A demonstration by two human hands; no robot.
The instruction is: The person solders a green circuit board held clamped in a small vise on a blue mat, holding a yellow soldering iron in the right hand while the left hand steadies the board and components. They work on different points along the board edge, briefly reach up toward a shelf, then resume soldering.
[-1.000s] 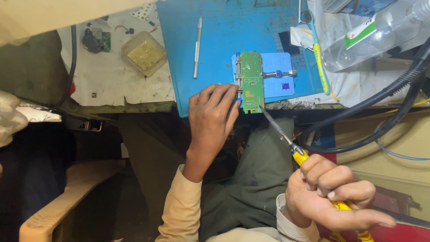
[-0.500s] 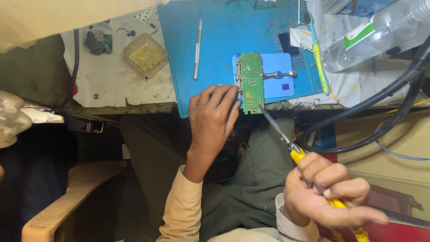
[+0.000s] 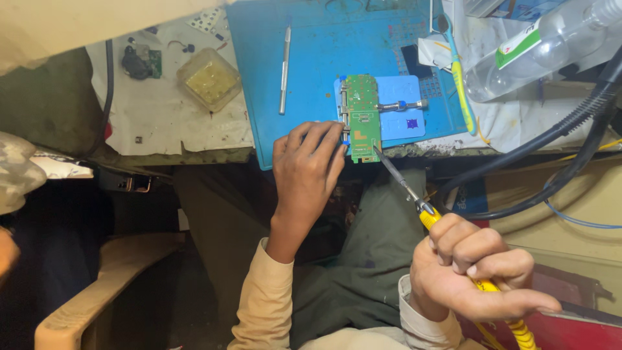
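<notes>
Fingertips of your left hand (image 3: 306,170), at centre frame, press against the left edge of the green circuit board (image 3: 363,116), which sits clamped in the blue holder (image 3: 403,113) on the blue mat (image 3: 311,71) in the upper middle. Nothing is gripped there. Lower right, your right hand (image 3: 470,269) is curled tight around the yellow-handled soldering iron (image 3: 414,198), its tip touching the board's lower edge.
</notes>
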